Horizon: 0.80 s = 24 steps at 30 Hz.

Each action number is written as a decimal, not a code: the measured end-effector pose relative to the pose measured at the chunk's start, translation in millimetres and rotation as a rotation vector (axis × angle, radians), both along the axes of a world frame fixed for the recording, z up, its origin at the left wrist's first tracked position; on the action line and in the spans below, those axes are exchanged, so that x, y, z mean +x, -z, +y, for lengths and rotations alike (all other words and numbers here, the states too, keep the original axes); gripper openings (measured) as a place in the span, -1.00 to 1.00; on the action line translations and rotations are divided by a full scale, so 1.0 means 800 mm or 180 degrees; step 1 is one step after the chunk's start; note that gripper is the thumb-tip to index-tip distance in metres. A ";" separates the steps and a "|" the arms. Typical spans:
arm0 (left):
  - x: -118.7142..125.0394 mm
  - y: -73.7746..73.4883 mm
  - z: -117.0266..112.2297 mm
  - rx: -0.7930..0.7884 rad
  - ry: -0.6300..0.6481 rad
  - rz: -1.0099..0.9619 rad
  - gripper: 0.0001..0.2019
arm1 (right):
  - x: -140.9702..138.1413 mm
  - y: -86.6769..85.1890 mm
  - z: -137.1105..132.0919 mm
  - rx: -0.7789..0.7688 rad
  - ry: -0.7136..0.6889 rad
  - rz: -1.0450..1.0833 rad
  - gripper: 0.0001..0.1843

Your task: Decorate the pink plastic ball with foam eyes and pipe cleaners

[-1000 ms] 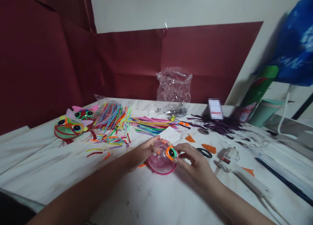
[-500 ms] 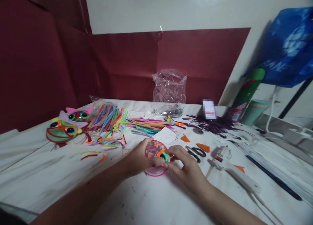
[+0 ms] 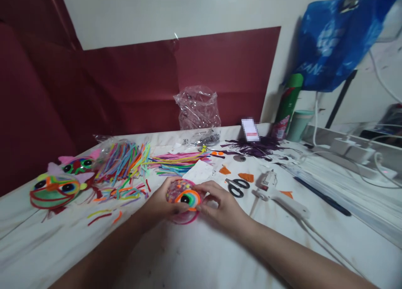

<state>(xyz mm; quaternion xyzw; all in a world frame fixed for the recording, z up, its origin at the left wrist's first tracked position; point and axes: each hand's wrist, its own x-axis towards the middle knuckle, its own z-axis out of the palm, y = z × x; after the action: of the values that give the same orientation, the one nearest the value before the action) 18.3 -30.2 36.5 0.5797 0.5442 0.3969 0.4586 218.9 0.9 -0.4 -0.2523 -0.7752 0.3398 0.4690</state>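
Clock datum: pink-rimmed dome point(image 3: 180, 186), low-centre on the marbled table point(image 3: 176, 255); 12 o'clock points to the wall
Left hand point(image 3: 161, 200): grips the dome at 9 o'clock, thumb across the lower edge of the eye piece point(image 3: 188, 198)
Right hand point(image 3: 221, 203): fingertips close on the eye piece's edge at 3 o'clock
Eye piece: faces the camera over the dome, black pupil inside coloured rings; bonding to the dome cannot be told
Scissors point(image 3: 238, 189): between 2 and 3 o'clock, near the right hand
Glue gun point(image 3: 282, 197): 3 o'clock, beyond the scissors
White paper point(image 3: 198, 170): 1 o'clock, near the dome
Coloured strips point(image 3: 121, 160): 10 o'clock
Finished-looking masks point(image 3: 56, 193): 9 o'clock, well apart
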 end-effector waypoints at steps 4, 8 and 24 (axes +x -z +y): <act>-0.007 -0.002 0.002 -0.0102 -0.0016 -0.0120 -0.28 | -0.001 0.003 0.004 -0.0570 0.0007 0.0172 -0.67; 0.001 -0.004 0.001 -0.0068 -0.0247 -0.0062 -0.28 | -0.008 0.006 0.001 -0.0704 0.0142 0.0123 -0.66; 0.016 -0.009 -0.009 -0.0029 -0.0282 -0.0069 -0.28 | -0.019 0.010 -0.008 0.0537 0.0374 0.0194 -0.76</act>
<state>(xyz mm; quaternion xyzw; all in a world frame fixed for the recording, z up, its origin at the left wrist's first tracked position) 31.1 -37.4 43.6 0.5487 0.5660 0.4206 0.4490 203.5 -5.5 -8.5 -0.2465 -0.7702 0.2527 0.5311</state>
